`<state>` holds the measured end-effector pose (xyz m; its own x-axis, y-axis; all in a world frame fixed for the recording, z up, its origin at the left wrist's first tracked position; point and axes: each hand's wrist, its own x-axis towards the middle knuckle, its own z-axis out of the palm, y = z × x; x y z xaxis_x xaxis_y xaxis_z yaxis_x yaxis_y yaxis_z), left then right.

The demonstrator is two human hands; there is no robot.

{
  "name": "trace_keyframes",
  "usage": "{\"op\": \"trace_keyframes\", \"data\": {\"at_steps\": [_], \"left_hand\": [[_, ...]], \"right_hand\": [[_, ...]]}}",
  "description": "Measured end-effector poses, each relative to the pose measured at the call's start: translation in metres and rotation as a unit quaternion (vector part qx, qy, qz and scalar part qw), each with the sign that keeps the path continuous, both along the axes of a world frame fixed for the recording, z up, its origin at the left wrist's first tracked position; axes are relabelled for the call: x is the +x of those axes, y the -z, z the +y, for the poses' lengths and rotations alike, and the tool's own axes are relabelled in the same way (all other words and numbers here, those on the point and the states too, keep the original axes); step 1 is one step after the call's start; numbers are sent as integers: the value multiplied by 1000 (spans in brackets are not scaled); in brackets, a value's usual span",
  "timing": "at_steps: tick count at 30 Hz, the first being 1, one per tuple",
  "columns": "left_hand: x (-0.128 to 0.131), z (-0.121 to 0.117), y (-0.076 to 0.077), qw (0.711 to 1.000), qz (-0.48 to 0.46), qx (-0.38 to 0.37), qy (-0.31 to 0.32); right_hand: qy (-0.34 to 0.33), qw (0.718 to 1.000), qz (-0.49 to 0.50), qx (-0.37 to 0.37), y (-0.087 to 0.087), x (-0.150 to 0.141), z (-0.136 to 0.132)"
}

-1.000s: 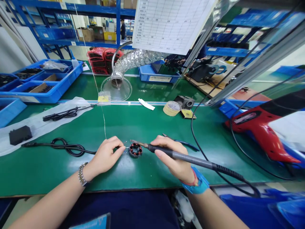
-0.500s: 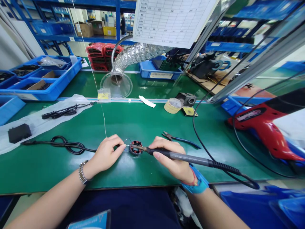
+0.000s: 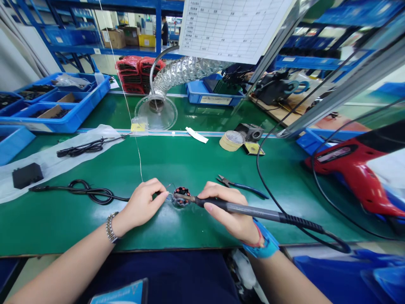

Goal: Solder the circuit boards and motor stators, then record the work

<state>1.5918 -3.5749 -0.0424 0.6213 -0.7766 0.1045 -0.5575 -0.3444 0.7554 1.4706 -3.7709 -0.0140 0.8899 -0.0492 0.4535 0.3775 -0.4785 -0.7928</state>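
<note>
A small round motor stator (image 3: 181, 202) with red-orange and black windings sits on the green bench mat between my hands. My right hand (image 3: 226, 209) grips a soldering iron (image 3: 253, 212) like a pen, its tip at the stator's upper inside. My left hand (image 3: 144, 207) is closed in a pinch just left of the stator. A thin solder wire (image 3: 139, 162) comes down from above behind that hand, and a bright end shows at the fingertips. A black cable (image 3: 95, 193), looped on the mat, runs under my left hand; its end there is hidden. Fine leads stand up beside the stator.
Pliers (image 3: 242, 187) lie behind my right hand. A fume-extractor hood (image 3: 156, 113), a tape roll (image 3: 232, 140) and a white strip (image 3: 196, 135) are farther back. Blue parts bins (image 3: 71, 120) stand left; a red heat gun (image 3: 357, 169) is at right, with the iron's cord (image 3: 268, 185) looping nearby.
Both hands keep nearly the same pose, with the iron tip still at the stator. The stator looks hazier now. The whole view has shifted slightly.
</note>
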Motion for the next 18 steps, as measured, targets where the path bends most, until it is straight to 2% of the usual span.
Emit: {"op": "trace_keyframes", "data": {"at_steps": [13,18], "left_hand": [[0,0,1,1000,-2,-7,5],[0,0,1,1000,-3,-11,4]], "right_hand": [[0,1000,5,2,0,0,0],[19,1000,-8,0,-1,-1,-4]]}}
